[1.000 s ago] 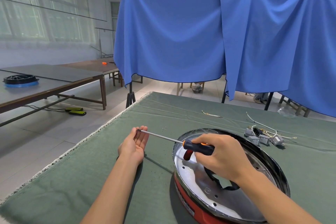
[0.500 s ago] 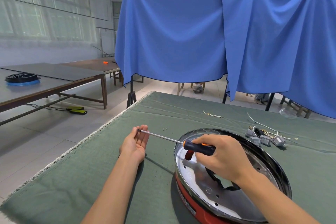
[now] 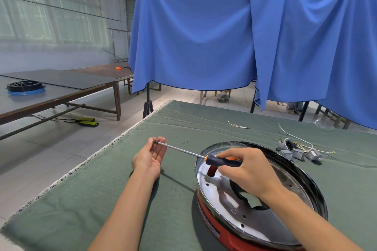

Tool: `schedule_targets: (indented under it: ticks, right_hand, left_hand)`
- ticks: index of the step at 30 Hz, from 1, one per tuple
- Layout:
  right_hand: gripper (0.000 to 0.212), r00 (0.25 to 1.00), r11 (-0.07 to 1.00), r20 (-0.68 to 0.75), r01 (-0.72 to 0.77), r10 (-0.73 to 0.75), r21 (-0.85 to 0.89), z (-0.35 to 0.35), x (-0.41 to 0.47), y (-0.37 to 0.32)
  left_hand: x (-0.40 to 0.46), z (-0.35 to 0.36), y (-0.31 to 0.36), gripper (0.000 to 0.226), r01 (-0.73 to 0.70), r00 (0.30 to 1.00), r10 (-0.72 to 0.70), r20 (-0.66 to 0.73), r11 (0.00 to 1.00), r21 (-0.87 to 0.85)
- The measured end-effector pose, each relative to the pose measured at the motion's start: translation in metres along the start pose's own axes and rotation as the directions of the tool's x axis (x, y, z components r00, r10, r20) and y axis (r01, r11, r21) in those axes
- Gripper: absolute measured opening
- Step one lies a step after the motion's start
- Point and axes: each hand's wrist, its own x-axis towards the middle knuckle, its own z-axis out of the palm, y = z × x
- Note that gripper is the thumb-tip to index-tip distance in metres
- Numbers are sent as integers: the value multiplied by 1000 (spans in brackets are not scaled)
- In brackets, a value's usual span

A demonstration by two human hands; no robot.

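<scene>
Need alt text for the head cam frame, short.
A right hand holds a black-and-orange screwdriver over a round red appliance with a metal plate, while the left hand pinches the tool's tip. All sits on a green table cloth, with small screws and grey wired connectors nearby and blue sheets hung behind.

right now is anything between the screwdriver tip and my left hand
Nothing visible: the tip of the screwdriver meets the fingertips of the left hand; whether they pinch it is unclear. The right hand grips the handle.

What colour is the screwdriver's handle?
The screwdriver has a black handle with orange trim; the head view shows it best.
</scene>
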Motion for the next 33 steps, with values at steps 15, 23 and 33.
schedule_targets:
  ticks: [15,23,33]
  right_hand:
    - [21,990,983,55,-135,128,128,-5,-1,3]
    - [19,998,996,-21,-67,66,-50,-4,-2,1]
    - [12,973,944,116,-223,200,244,-2,3,7]
  left_hand:
    - [-3,4,-7,22,-144,989,146,-4,976,164]
    - [-6,6,-6,21,-17,1000,17,1,998,65]
    - [-10,13,-6,22,-69,997,70,-45,997,26]
